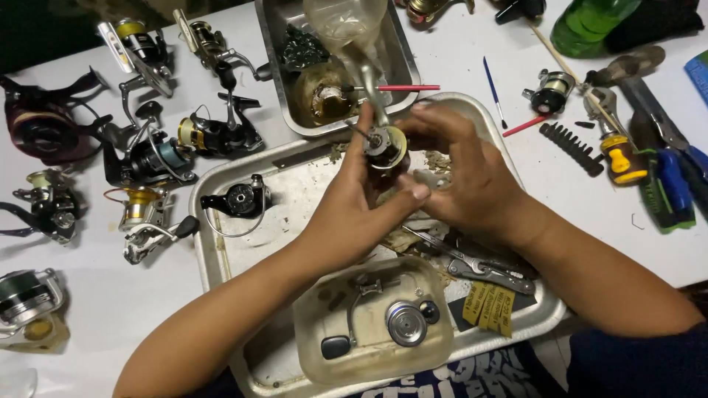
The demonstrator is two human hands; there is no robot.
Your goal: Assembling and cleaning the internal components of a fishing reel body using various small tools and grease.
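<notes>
Head camera is looking down on a white table (110, 309), and you are holding both hands close together over a metal tray (210, 258). Your left hand (354, 214) is gripping a small reel body (385, 146) from the left side, with the thumb pressing under it, and your right hand (464, 177) is closing around the same part from the right, the fingers curling over its top. So both hands are clamped on this one piece, and it is staying in the air just above the far part of the tray. On the tray, near your left wrist, a black reel part with a wire bail (237, 200) is lying. Nearer to you, a clear plastic container (372, 324) is keeping a silver spool (405, 323) and a handle with a black knob (335, 346). Beside your right forearm, wrenches (479, 267) and yellow labels (490, 306) are resting. Behind the tray, a deep steel pan (398, 63) is standing with a red pencil (402, 88) across it. Several spinning reels (147, 158) are lying on the table at your left, and screwdrivers (623, 158) at your right.
</notes>
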